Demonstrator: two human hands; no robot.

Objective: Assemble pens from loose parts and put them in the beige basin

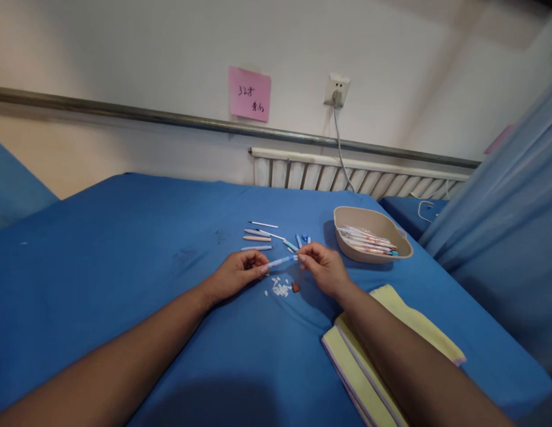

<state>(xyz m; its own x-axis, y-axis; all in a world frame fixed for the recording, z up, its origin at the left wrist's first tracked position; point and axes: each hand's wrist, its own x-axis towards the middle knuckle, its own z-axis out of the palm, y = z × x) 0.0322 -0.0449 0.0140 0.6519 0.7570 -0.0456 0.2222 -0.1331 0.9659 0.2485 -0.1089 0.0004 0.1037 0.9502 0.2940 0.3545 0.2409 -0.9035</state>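
A light-blue pen (281, 261) is stretched between my two hands above the blue-covered table. My left hand (243, 270) pinches its left end, and my right hand (322, 268) grips the right end at a pale tip. Just below the pen lie several small white pieces (280, 290) and a brown piece (295, 287). Behind my left hand are pen barrels, among them a cream one (257, 239), and thin refills, one of them white (264, 225). Small blue parts (305, 238) and a teal-and-white part (290, 245) rest behind the pen.
A beige basket (358, 255) holding several wrapped pens (367, 240) stands at the right. Under my right forearm lies a folded yellow towel (360, 373). A radiator (297, 173), a metal rail (169, 118) and a plugged-in cable (338, 139) are along the wall; a blue curtain (502, 178) hangs right.
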